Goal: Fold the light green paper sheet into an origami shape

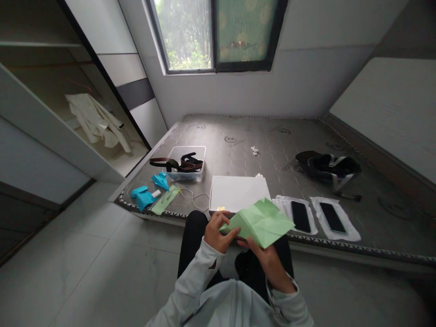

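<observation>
A light green sheet of folded paper (262, 221) is held over my lap, creased into several triangular facets. My left hand (217, 231) pinches its left edge with thumb and fingers closed on it. My right hand (267, 261) grips the paper's lower edge from underneath, fingers curled. Just beyond the paper lies a white rectangular board (238, 193) on the grey mattress (245, 150).
Blue folded paper shapes (145, 196) and a green strip (165, 200) lie at the mattress's left corner beside a clear box with belts (185, 163). Two phones on white pads (316, 217) sit right of the board. A dark bag (329, 167) lies further right.
</observation>
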`<move>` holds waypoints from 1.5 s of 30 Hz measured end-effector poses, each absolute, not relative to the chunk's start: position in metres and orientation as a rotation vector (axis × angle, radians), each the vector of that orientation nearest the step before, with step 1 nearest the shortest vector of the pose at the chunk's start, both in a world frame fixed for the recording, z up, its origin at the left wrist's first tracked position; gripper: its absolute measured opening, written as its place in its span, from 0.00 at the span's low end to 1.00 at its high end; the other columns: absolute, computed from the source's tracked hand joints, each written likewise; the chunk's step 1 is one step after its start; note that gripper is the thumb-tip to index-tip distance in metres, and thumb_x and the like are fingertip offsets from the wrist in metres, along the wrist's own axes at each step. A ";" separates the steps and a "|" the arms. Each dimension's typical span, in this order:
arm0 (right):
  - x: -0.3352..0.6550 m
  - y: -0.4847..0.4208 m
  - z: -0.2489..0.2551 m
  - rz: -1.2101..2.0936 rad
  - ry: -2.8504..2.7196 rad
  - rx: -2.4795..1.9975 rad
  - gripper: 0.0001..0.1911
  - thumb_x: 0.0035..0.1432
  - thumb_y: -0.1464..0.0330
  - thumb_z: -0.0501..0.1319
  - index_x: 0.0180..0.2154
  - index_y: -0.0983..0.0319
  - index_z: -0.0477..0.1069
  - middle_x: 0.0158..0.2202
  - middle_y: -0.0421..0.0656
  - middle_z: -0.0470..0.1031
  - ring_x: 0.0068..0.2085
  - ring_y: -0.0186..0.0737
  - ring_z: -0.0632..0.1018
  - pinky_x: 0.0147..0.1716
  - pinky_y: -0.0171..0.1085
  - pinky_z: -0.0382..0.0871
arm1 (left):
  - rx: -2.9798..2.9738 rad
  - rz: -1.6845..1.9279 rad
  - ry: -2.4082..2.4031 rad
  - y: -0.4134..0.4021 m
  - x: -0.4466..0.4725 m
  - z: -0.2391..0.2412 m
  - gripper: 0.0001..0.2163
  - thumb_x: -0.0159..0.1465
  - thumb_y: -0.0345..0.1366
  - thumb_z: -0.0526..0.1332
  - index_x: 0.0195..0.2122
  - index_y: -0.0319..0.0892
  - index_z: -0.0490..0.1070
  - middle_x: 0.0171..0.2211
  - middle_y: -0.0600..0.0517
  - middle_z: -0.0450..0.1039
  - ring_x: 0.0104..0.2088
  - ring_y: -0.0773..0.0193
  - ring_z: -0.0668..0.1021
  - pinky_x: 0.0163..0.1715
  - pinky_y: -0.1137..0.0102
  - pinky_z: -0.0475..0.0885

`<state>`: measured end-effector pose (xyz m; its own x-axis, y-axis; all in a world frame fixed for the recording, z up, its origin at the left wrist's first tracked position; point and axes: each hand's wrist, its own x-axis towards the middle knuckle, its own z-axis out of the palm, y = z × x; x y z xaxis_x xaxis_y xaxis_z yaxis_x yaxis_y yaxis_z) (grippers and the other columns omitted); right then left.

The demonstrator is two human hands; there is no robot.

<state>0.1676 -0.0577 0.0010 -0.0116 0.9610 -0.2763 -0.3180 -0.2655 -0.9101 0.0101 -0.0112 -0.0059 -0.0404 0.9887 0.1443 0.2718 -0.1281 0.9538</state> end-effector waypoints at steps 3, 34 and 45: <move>0.164 -0.053 0.002 1.378 -0.800 -1.321 0.29 0.47 0.53 0.68 0.46 0.63 0.73 0.46 0.50 0.77 0.43 0.54 0.79 0.47 0.52 0.74 | 1.188 1.062 1.314 -0.010 0.013 -0.010 0.21 0.48 0.44 0.70 0.39 0.40 0.70 0.38 0.50 0.76 0.28 0.74 0.75 0.22 0.81 0.66; 0.189 -0.047 -0.010 1.407 -0.627 -1.301 0.30 0.51 0.53 0.64 0.51 0.64 0.70 0.47 0.51 0.77 0.40 0.49 0.79 0.31 0.41 0.75 | 2.124 1.146 1.301 -0.011 -0.010 -0.020 0.25 0.58 0.26 0.53 0.57 0.49 0.66 0.64 0.47 0.54 0.59 0.62 0.67 0.54 0.65 0.70; 0.189 -0.050 -0.014 1.535 -0.717 -1.381 0.29 0.45 0.52 0.69 0.43 0.65 0.73 0.40 0.50 0.79 0.38 0.48 0.79 0.36 0.41 0.74 | 2.568 1.345 0.947 -0.009 -0.011 -0.011 0.06 0.58 0.47 0.61 0.29 0.62 0.79 0.57 0.59 0.67 0.55 0.65 0.69 0.57 0.70 0.61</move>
<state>0.1890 -0.0496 -0.0135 0.0528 0.9004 -0.4318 -0.2464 -0.4073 -0.8795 -0.0111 -0.0090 -0.0106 0.4193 0.5623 0.7127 0.4812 -0.8034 0.3507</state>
